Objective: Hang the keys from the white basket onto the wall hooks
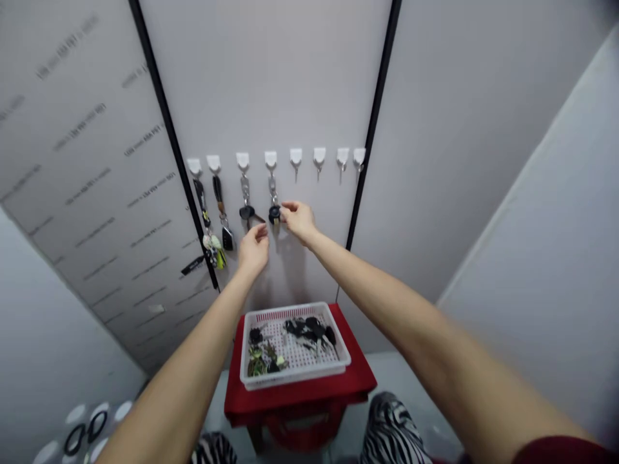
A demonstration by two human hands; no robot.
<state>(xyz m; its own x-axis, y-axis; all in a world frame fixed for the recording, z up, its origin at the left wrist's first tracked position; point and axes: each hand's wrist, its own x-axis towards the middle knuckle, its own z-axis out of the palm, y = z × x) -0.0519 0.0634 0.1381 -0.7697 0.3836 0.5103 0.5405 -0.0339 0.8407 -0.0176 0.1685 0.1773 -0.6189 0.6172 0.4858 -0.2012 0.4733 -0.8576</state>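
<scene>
My right hand (300, 221) is at the black-headed key (274, 214) that hangs by a metal chain from the fourth hook (271, 159). Its thumb and fingertips close on the right edge of that key. Below and to the left is my left hand (253, 250), its fingers loosely bent and nothing seen in them. Closest to its fingertips is another set of black keys (247, 212), hanging on a chain from the third hook (242, 161). Further left, a dark strap with a black fob (227, 238) and a bunch with colourful charms (213, 248) hang from two more hooks.
Several white hooks (319, 155) continue to the right along the grey wall panel (290, 77). Below, a white plastic basket (296, 378) with loose keys (314, 332) stands on a red stool (358, 374). Black-handled scissors (86, 432) lie at lower left.
</scene>
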